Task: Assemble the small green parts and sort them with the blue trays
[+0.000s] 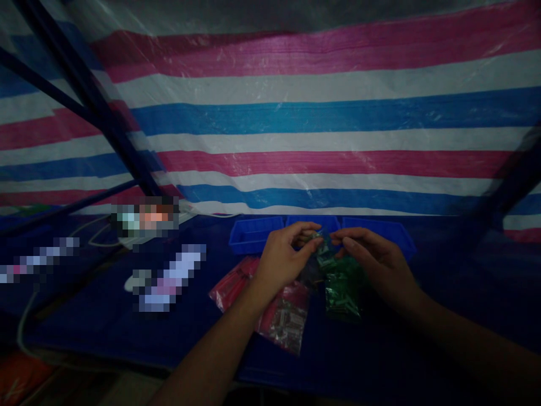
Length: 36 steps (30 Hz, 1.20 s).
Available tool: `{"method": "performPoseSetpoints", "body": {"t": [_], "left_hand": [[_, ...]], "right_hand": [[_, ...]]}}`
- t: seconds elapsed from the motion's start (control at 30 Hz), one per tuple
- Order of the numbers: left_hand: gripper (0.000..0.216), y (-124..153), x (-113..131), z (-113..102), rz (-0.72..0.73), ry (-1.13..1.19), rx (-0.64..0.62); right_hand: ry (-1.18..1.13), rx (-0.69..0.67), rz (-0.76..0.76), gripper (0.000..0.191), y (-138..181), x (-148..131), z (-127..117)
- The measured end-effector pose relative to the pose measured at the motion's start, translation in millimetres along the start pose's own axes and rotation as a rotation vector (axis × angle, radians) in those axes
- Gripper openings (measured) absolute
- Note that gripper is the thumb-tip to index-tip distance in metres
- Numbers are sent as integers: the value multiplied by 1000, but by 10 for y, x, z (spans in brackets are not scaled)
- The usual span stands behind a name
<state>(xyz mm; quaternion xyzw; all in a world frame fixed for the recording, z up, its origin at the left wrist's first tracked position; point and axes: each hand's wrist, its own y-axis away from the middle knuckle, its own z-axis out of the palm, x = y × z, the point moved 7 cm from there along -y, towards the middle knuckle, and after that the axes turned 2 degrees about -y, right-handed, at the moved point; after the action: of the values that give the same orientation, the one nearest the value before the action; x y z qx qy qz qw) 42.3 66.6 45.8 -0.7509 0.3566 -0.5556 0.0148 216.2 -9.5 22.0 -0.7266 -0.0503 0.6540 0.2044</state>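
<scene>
Between thumb and fingers, my left hand point(285, 254) pinches a small clear plastic bag point(324, 251) with bluish-green contents too dim to make out. My right hand point(378, 259) is at the bag's right edge, its fingers curled and drawn together at the tips. Whatever those fingertips grip is too small and dark to tell. Below the hands lies a green plastic packet point(342, 290) with small pale pieces inside. Pink plastic packets point(234, 285) lie under and beside my left forearm, one holding silvery pieces point(287, 318). A dark packet point(311, 273) sits between the pink and green ones, partly hidden.
Three blue trays stand along the table's back edge: a left tray point(256, 235), a middle tray point(310, 221) and a right tray point(393, 234). Leftward on the blue table point(105, 321) are blurred-out items, a white round object point(133, 283) and cables. Striped sheeting point(321, 118) hangs behind.
</scene>
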Motion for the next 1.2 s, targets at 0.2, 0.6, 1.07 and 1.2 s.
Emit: {"method": "performPoseSetpoints", "body": {"t": [0.2, 0.6, 1.07, 1.2], "left_hand": [[36, 25, 9, 25, -48, 114, -35], [46, 4, -16, 65, -61, 208, -38], [28, 18, 96, 46, 24, 67, -51], [32, 26, 95, 79, 36, 81, -79]], "right_hand": [[1, -7, 1, 38, -20, 83, 35], [-84, 21, 34, 40, -60, 144, 26], [-119, -46, 29, 33, -26, 145, 81], [-102, -59, 31, 33, -22, 160, 82]]}}
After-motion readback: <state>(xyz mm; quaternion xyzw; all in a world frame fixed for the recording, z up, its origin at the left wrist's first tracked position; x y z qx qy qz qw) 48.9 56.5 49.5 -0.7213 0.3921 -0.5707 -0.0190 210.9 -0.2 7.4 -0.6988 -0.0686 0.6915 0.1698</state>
